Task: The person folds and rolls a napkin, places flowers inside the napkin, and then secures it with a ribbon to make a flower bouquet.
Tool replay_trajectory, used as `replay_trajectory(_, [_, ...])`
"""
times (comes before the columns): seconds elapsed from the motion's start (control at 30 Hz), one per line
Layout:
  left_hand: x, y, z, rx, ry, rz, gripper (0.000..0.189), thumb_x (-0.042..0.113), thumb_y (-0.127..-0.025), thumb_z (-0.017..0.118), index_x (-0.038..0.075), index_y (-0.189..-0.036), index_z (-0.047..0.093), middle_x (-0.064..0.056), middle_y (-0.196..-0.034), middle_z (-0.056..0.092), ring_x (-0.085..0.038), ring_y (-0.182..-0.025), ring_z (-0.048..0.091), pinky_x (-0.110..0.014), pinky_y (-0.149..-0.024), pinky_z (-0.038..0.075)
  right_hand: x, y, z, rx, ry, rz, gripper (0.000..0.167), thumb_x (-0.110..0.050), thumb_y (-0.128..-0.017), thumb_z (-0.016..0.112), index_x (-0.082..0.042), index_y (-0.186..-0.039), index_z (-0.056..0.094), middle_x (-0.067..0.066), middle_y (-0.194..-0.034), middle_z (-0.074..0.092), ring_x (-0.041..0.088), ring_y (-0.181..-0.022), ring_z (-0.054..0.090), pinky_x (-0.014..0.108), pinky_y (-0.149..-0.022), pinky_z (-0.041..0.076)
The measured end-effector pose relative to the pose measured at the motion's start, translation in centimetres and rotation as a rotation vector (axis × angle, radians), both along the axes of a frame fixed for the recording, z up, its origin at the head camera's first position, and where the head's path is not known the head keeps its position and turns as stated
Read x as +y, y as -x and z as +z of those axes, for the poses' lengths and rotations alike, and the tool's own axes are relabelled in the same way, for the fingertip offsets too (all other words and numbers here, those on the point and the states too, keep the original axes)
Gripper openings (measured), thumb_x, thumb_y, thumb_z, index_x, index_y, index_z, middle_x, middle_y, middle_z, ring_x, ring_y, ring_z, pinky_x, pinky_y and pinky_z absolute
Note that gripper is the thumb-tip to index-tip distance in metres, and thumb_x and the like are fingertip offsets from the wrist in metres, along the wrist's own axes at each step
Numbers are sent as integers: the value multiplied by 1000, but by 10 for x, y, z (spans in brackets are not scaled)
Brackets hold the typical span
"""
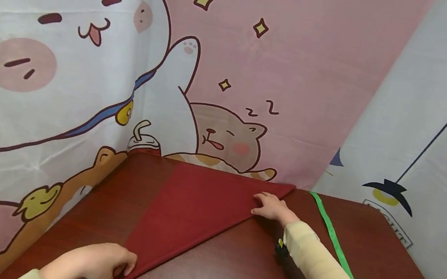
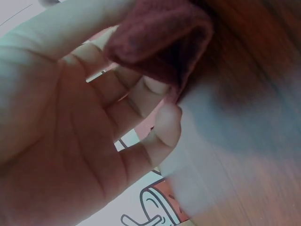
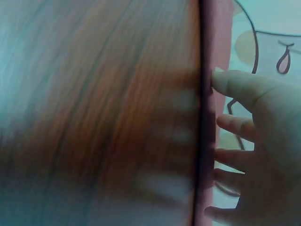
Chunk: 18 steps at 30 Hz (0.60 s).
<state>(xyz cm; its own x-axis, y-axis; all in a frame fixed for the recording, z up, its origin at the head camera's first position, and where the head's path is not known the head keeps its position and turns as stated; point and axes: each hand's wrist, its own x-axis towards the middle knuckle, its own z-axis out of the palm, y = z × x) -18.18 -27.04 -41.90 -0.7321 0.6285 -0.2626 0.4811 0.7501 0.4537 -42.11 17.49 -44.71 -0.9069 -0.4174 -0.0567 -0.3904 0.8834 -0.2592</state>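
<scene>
A dark red cloth [image 1: 196, 205] lies on the table in a triangle, its long thick edge running diagonally from near left to far right. At its near left corner my left hand [image 1: 100, 260] pinches the cloth. The left wrist view shows that corner [image 2: 160, 42] as a hollow fold between thumb and fingers, the little finger loose below. Toward the far right corner, my right hand [image 1: 273, 208] rests on the cloth by the long edge. In the right wrist view its fingers [image 3: 233, 160] are spread, with tips at the cloth edge [image 3: 207, 117].
The reddish-brown wooden table [image 1: 234, 268] carries a green strip [image 1: 330, 228] running along its right side, beyond my right forearm. A small black item with a yellow mark [image 1: 280, 248] is at my right wrist. Cartoon-printed curtains [image 1: 295, 74] stand along the table's back and sides.
</scene>
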Motion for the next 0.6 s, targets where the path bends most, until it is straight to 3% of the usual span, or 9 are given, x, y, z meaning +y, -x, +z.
replay_trajectory(0.23, [-4, 4, -6, -10, -37, -51, 41, -3, -65, 77, 24, -81, 51, 17, -60, 39, 1, -52, 33, -23, -46, 33, 20, 8, -4, -79, 45, -97, 76, -49, -85, 66, -6, -144, 44, 27, -150, 31, 48, -138, 22, 74, -98, 19])
replay_trajectory(0.4, [-3, 2, -6, -8, -55, -48, 35, 7, -69, 80, 24, -80, 52, 18, -64, 43, 3, -53, 34, -22, -46, 34, 38, 16, -6, -128, 83, -176, 87, -54, -86, 62, 0, -148, 33, 31, -152, 20, 50, -140, 12, 74, -100, 13])
replay_trajectory(0.47, [-2, 1, -5, -15, -61, -26, 33, 10, -69, 81, 24, -79, 53, 18, -65, 45, 3, -53, 35, -18, -49, 33, 43, 21, -7, -131, 88, -192, 89, -55, -86, 61, 2, -148, 31, 33, -152, 19, 52, -139, 11, 74, -100, 13])
replay_trajectory(0.6, [0, 3, -2, -18, -63, -42, 33, 9, -70, 82, 22, -80, 53, 17, -65, 44, 3, -52, 32, -18, -48, 31, 53, 31, -8, -130, 95, -213, 92, -57, -86, 60, 5, -148, 28, 35, -151, 18, 53, -138, 11, 75, -99, 12])
